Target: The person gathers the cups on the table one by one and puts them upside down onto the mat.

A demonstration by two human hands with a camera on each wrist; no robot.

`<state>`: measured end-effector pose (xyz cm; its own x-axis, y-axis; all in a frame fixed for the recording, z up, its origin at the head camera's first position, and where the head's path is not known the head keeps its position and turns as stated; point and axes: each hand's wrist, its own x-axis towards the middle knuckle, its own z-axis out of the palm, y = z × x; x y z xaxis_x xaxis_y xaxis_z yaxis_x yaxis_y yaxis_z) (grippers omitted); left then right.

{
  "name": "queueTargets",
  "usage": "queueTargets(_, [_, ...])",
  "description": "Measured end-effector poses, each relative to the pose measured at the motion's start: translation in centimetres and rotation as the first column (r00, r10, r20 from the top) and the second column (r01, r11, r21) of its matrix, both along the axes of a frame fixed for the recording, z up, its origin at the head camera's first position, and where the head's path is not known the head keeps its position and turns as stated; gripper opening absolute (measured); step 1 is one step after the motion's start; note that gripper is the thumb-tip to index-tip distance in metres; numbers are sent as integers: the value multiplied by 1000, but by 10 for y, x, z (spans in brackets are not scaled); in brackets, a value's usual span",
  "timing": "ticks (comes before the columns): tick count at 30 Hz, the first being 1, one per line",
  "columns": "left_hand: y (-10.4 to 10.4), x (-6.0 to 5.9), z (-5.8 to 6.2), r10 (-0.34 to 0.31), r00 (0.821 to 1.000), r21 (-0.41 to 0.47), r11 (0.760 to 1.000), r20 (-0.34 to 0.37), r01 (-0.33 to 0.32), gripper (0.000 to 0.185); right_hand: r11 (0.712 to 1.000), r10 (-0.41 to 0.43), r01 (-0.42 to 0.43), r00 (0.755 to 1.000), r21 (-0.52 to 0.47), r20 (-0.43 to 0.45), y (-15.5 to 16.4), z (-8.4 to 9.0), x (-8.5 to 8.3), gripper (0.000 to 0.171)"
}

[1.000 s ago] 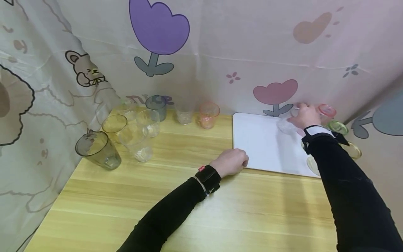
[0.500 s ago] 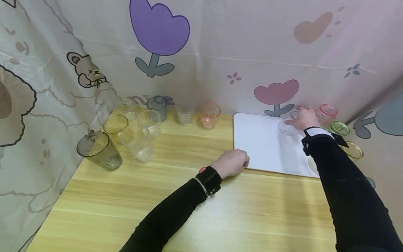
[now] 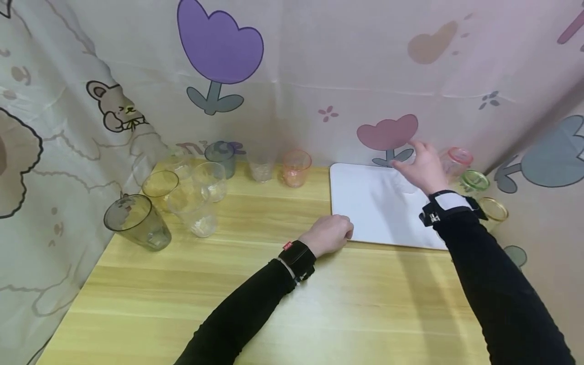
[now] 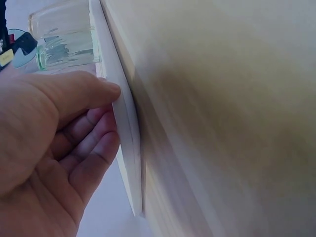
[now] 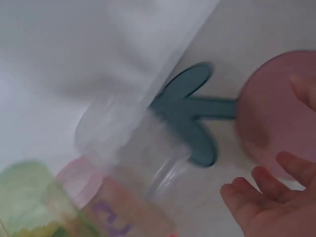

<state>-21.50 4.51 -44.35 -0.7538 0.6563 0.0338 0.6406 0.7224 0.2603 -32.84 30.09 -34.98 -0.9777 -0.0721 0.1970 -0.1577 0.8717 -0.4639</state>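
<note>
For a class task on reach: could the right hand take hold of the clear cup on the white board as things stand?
Probably yes: the right hand looks open and empty close to the clear cup, with nothing visible between them.

head: high, downward | wrists: close | head, left wrist share white board [image 3: 360, 210]

My 2 arms [image 3: 234, 312] reach forward, the right one farther. My left hand [image 3: 326, 234] lies low, its fingers [image 4: 95, 153] curled in beside the thumb [image 4: 91, 90]; my right hand [image 3: 425, 168] is raised, its thumb parted from its relaxed fingers.
</note>
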Motion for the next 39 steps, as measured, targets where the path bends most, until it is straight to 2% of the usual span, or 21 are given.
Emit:
queueTargets(8, [-7,0,-6,21,1000,59,998,-21,-20,8,992,112,-116,990,-45,-89,-32,-11,35,59])
queueTargets(16, [-15,2,-1,33,998,101,994,47,-37,16,972,213,-216,976,-98,-36,-51,-29,67,50])
queueTargets(21, [-22,4,-2,43,996,167,984,80,-56,17,965,253,-253,967,-71,-3,-59,-37,77,44])
queueTargets(27, [-33,4,-4,92,989,224,968,119,-117,17,954,298,-297,954,-37,39,-70,-53,87,39])
queueTargets(30, [-42,3,-4,126,980,270,949,153,-164,19,946,325,-324,943,-26,72,-75,-61,93,37])
queueTargets(33, [-53,1,-4,166,970,328,919,179,-218,23,939,344,-345,932,-10,111,-79,-67,98,34])
queueTargets(36, [-64,-2,-3,226,956,385,879,186,-282,26,933,355,-360,924,10,141,-83,-72,102,30])
queueTargets(39, [-76,-6,-2,309,936,449,821,170,-352,28,926,370,-378,913,15,171,-86,-77,106,26])
